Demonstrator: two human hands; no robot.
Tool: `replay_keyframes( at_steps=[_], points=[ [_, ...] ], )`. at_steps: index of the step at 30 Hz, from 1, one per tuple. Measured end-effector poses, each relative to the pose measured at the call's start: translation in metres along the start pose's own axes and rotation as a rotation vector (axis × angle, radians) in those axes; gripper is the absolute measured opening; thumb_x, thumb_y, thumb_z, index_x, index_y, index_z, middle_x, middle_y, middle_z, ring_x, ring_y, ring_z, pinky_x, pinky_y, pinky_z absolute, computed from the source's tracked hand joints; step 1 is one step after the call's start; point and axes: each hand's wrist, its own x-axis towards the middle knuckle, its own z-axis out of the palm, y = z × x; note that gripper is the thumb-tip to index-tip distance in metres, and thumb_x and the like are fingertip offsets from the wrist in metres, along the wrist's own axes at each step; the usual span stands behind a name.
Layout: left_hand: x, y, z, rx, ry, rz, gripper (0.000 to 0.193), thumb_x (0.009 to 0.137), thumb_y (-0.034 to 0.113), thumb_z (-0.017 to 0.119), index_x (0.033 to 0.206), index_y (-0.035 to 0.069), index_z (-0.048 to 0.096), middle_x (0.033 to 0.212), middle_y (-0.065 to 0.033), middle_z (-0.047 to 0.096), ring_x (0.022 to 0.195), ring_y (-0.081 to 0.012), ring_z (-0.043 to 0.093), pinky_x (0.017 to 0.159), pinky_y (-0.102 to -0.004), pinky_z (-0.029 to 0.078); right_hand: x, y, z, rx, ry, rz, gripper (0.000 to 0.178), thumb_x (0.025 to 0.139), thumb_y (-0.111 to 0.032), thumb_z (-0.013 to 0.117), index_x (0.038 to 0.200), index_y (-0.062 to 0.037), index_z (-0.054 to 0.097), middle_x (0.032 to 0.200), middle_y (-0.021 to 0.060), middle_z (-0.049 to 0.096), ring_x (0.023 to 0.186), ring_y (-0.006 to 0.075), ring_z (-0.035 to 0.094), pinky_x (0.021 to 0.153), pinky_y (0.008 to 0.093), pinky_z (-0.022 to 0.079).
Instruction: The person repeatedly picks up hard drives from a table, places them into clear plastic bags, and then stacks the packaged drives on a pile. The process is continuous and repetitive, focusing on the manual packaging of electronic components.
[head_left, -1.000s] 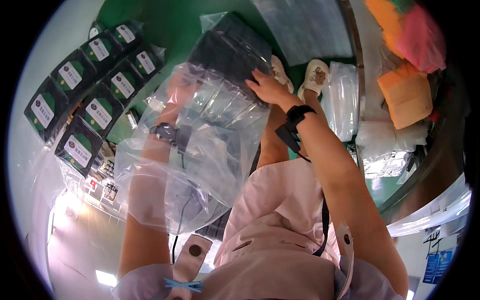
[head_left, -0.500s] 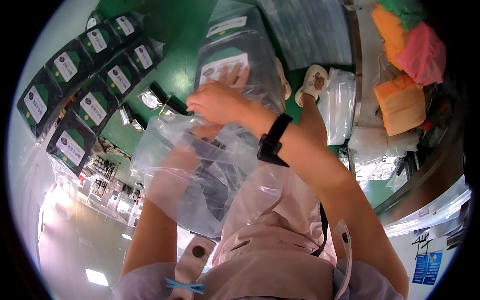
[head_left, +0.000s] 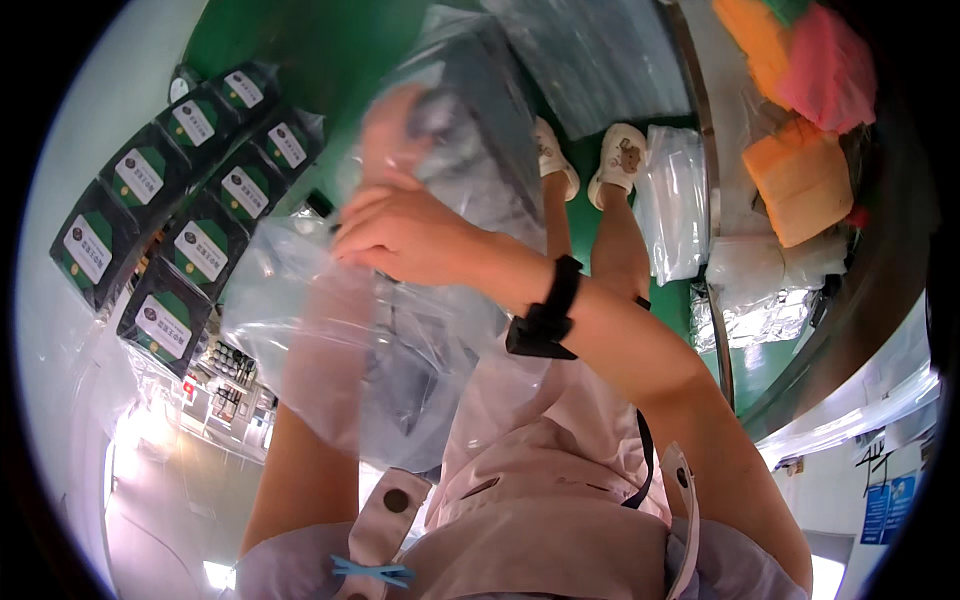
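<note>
A large clear plastic bag (head_left: 300, 300) hangs over my left forearm and partly over my lap. My left hand (head_left: 393, 130), smeared by motion, is beyond the bag's near part, at the side of dark packages (head_left: 490, 130) wrapped in clear film; its fingers cannot be made out. My right hand (head_left: 405, 235) crosses over my left forearm, its fingers curled on the bag's plastic. A black band with a block-shaped piece (head_left: 540, 335) sits on my right wrist. Dark shapes show through the bag near my lap.
On the left stand two rows of dark packages with white labels (head_left: 140, 175). Clear plastic sheets (head_left: 675, 200) lie right of my light shoes (head_left: 622, 160). Orange bundles (head_left: 800, 180) and a pink bundle (head_left: 828, 70) are at the far right, beyond a metal edge (head_left: 705, 130).
My left hand has gone from lying on a labelled package to its left side, farther away. My right hand has shifted left and nearer. The white labels on these packages no longer show.
</note>
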Motion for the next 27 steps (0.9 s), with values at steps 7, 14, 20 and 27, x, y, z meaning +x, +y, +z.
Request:
replay_keyframes(
  at_steps=[7,14,20,27],
  points=[
    [-0.032,0.011,0.011,0.614,0.028,0.158,0.114,0.065,0.055,0.07,0.137,-0.009,0.009,0.137,-0.0393,0.011,0.129,-0.0525,0.011,0.104,-0.0559,0.012,-0.079,-0.02,-0.043,0.533,0.534,0.96,0.062,0.075,-0.043,0.067,0.117,-0.0018,0.05,0.113,0.0144,0.055,0.105,0.0251,0.052,0.082,0.0328,0.044],
    [-0.014,0.01,0.018,0.581,0.165,0.017,0.111,0.068,0.055,0.069,0.138,-0.007,0.008,0.138,-0.0396,0.003,0.127,-0.0569,0.004,0.101,-0.0605,0.015,-0.091,-0.021,0.024,0.379,0.579,0.869,0.031,0.088,-0.025,0.056,0.073,0.0022,0.058,0.063,0.0051,0.059,0.055,0.0142,0.049,0.051,0.0297,0.038],
    [-0.037,0.09,0.029,0.527,-0.152,-0.024,0.114,0.061,0.047,0.076,0.138,-0.007,0.01,0.139,-0.0359,0.007,0.128,-0.0557,0.002,0.091,-0.0704,0.022,-0.088,-0.077,-0.005,0.366,0.413,0.55,0.026,0.084,-0.016,0.055,0.066,0.0029,0.054,0.055,0.0125,0.053,0.047,0.0184,0.049,0.048,0.0315,0.039],
    [-0.018,0.057,0.066,0.768,-0.045,0.065,0.119,0.052,0.044,0.081,0.136,-0.01,0.014,0.138,-0.0343,0.013,0.126,-0.0549,0.012,0.097,-0.0633,0.022,-0.094,-0.094,-0.051,0.562,0.304,0.608,0.033,0.087,-0.02,0.053,0.061,0.0007,0.056,0.053,0.0048,0.058,0.048,0.0083,0.051,0.046,0.0259,0.039]
  ],
)
